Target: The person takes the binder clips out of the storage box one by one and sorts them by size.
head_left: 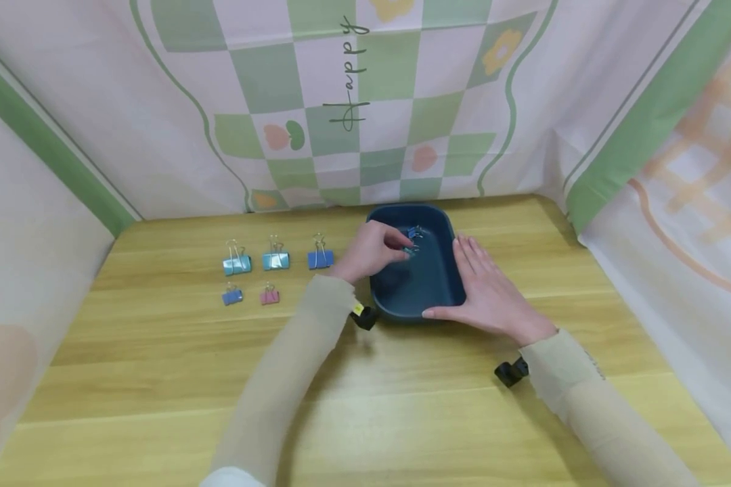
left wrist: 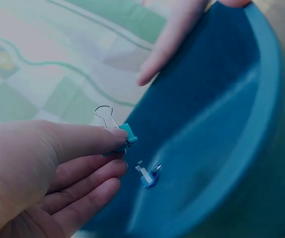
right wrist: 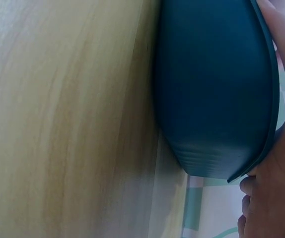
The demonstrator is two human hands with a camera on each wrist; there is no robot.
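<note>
Between thumb and fingers my left hand (head_left: 374, 250) pinches a small teal binder clip (left wrist: 127, 133) by its body, with a wire handle sticking up. The hand is over the dark blue plastic bin (head_left: 411, 284), inside its left rim. Below the held clip, a small blue binder clip (left wrist: 147, 177) lies on the bin's floor. My right hand (head_left: 496, 297) rests on the bin's near right corner, its fingers straight along the right rim and its thumb along the front rim. In the right wrist view the bin's outer wall (right wrist: 212, 89) fills much of the picture.
Left of the bin, a back row of larger binder clips holds two teal ones (head_left: 237, 264) and a blue one (head_left: 321, 259). In front of them lie a small blue clip (head_left: 232, 296) and a pink clip (head_left: 270, 296). A patterned cloth (head_left: 390, 67) hangs behind the wooden table (head_left: 158, 379).
</note>
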